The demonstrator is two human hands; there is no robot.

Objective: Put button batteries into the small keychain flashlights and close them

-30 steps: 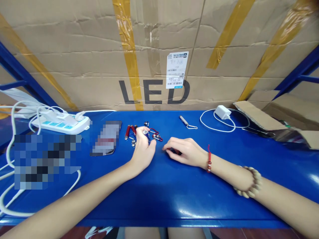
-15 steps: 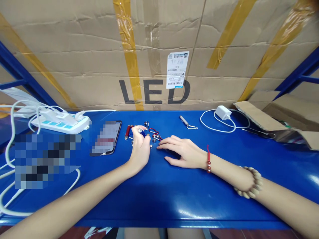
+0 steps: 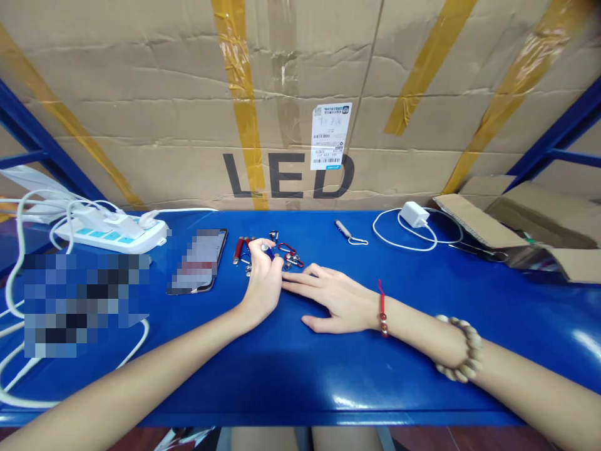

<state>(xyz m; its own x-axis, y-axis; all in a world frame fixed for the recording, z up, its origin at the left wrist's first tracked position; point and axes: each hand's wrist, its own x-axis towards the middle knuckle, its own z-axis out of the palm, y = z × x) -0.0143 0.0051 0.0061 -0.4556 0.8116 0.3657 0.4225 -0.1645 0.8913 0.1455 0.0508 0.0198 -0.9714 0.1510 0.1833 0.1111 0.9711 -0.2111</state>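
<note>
My left hand (image 3: 261,285) is closed around a small blue flashlight tube (image 3: 267,252), mostly hidden by the fingers. Just right of it, my right hand (image 3: 335,300) lies low over the blue table, fingers stretched out to the left and thumb apart. Its fingertips come close to the left hand's wrist side; whether they touch a small part there cannot be made out. Red tubes (image 3: 238,250) lie behind the left hand. Between and beyond the hands are a red carabiner (image 3: 287,247) and several small silver parts (image 3: 288,265).
Farther back lies a silver keychain flashlight (image 3: 342,228) with a clip. A phone (image 3: 200,260) and a white power strip (image 3: 136,237) are at left. A white charger (image 3: 414,214) with its cable and an open carton (image 3: 479,219) stand at right. A large cardboard box (image 3: 178,125) walls the back.
My right hand has moved left and slightly toward me, its fingers now straighter and close to my left hand. The left hand keeps its hold on the blue tube. The view shifts slightly.
</note>
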